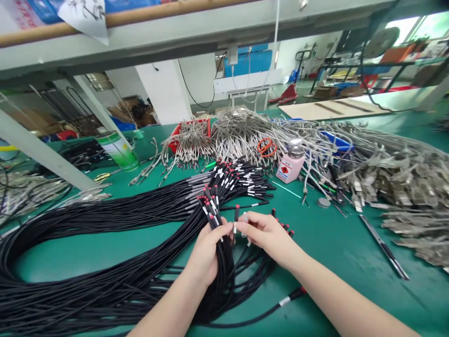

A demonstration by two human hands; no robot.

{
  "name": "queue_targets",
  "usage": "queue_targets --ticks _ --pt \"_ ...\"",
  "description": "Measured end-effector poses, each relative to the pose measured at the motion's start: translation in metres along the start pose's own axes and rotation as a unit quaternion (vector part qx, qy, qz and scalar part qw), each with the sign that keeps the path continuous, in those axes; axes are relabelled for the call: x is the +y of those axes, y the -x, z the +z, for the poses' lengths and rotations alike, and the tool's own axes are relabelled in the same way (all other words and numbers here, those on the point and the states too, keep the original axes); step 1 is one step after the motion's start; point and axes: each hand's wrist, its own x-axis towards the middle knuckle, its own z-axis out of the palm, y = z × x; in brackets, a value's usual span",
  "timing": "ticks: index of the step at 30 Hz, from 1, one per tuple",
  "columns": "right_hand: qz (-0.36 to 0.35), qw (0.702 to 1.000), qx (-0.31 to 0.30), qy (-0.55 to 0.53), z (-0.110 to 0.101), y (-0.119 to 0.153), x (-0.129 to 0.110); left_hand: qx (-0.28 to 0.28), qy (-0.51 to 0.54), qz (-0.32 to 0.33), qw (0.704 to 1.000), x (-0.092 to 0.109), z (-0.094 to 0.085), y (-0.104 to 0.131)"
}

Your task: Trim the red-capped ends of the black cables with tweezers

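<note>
Your L hand point(206, 250) is clamped round the cable bundle point(225, 269), R hand point(271, 234) pinching one red-tipped cable end point(237, 213), well inside counter point(326, 248) edges; prob. label step, next needs steady pinch.

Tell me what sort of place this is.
Probably a cable-assembly workshop: bundled black cables fill the near side, heaped grey cables lie behind them, and a red pallet jack stands farther back.

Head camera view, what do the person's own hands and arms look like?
The left hand and right hand are bare, without gloves; no sleeves or watch show on the forearms. Whether rings are worn is too unclear to tell.
</note>
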Motion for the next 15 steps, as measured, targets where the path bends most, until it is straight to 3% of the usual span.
queue_targets --ticks 6,9,15 --pt "0.051 0.998 -0.005 -0.026 0.005 0.007 -0.006 -0.044 0.0 -0.042 0.998 0.003 -0.001 0.004" --pt "0.048 0.999 0.0 -0.014 0.006 0.008 -0.007 -0.038 -0.001 -0.055 0.998 0.004 -0.001 0.005" --pt "-0.028 0.992 0.124 0.002 0.0 0.012 -0.006 0.01 0.012 -0.064 0.998 0.008 -0.001 0.005"
